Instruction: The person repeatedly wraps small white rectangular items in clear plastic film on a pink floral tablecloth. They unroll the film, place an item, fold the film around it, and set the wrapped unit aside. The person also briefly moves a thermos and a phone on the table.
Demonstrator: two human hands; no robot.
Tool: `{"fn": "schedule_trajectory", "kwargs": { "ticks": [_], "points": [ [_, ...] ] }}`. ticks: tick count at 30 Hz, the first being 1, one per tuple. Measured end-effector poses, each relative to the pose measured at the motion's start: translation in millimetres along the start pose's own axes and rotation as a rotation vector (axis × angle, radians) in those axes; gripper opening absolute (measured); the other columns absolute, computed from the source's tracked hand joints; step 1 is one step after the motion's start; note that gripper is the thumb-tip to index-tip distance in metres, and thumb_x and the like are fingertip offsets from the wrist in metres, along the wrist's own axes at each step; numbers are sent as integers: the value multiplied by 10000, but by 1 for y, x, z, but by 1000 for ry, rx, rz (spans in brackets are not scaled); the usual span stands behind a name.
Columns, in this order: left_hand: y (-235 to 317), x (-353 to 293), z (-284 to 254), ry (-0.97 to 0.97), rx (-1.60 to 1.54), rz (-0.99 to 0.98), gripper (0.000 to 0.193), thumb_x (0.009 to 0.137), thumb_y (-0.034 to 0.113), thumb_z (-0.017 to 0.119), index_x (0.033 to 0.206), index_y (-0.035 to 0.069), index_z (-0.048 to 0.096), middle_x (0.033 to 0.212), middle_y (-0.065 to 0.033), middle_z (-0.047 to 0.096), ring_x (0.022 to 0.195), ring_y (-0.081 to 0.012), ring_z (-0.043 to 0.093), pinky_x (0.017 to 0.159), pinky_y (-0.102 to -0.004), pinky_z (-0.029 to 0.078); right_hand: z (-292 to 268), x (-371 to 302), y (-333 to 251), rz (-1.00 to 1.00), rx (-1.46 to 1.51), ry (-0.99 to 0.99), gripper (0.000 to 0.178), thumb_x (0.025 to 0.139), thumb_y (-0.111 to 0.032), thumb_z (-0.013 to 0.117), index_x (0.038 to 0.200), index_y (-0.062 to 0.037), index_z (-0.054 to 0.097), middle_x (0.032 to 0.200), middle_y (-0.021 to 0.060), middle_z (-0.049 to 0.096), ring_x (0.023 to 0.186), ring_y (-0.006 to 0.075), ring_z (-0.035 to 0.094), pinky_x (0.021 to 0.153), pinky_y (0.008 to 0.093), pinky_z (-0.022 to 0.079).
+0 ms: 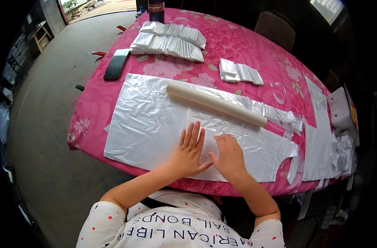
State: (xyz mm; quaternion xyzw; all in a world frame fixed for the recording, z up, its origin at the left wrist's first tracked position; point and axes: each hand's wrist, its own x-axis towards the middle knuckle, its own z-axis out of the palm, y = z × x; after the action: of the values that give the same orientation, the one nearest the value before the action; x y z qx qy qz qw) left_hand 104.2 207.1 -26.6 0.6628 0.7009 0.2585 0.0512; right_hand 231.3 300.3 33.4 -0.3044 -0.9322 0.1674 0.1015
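Note:
White plastic bags (143,124) lie spread flat across the near side of the table, with a handle cut-out at their right end. My left hand (190,151) rests palm down on them, its fingers stretched out. Close beside it, my right hand (230,155) touches the plastic with bent fingertips, its thumb held apart from them. A small whitish folded piece (208,133) seems to lie between the two hands; its exact shape is hard to make out. Just beyond my hands, a long off-white tube (215,104) lies slantwise on top of the bags.
Rows of folded white bags (168,41) stand at the far left, near a dark phone (116,64). A smaller folded stack (240,72) lies beyond the tube. More flat bags (316,153) and a white box (340,108) are at the right. A pink flowered cloth (89,111) covers the table.

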Motion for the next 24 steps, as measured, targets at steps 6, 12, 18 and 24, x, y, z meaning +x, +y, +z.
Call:
{"fn": "schedule_trajectory", "kwargs": {
  "ticks": [6, 12, 18, 24],
  "points": [
    [-15, -55, -51, -36, -661, -160, 587, 804, 151, 619, 1302, -34, 368, 1232, -222, 492, 1124, -288, 505, 937, -401, 400, 47, 38, 14, -244, 11, 87, 545, 784, -282, 617, 1221, 5, 460, 1304, 231, 383, 1202, 380, 360, 1007, 455, 276],
    [-29, -156, -70, -474, -1095, -966, 278, 909, 123, 514, 1149, -13, 545, 1083, -105, 617, 1037, -122, 549, 907, -244, 420, 76, 15, -22, -200, 89, -12, 654, 880, -447, 452, 1349, -12, 315, 1419, 237, 222, 1323, 380, 190, 1068, 484, 132],
    [-20, -180, -50, -116, -1343, -1191, 249, 889, 164, 554, 1016, -45, 602, 968, -75, 649, 903, -109, 581, 813, -238, 447, 112, -35, -99, -359, 344, -182, 650, 903, -449, 407, 1392, -51, 247, 1449, 214, 166, 1353, 361, 121, 1072, 492, 73],
    [-23, -155, -89, -367, -515, -672, 225, 773, 250, 663, 789, 25, 653, 648, -89, 635, 555, -194, 608, 539, -298, 467, 77, -36, -111, -545, 187, -236, 414, 860, -296, 512, 1246, -148, 483, 1455, 176, 180, 1361, 348, 91, 1046, 561, 15]
  ]
}}
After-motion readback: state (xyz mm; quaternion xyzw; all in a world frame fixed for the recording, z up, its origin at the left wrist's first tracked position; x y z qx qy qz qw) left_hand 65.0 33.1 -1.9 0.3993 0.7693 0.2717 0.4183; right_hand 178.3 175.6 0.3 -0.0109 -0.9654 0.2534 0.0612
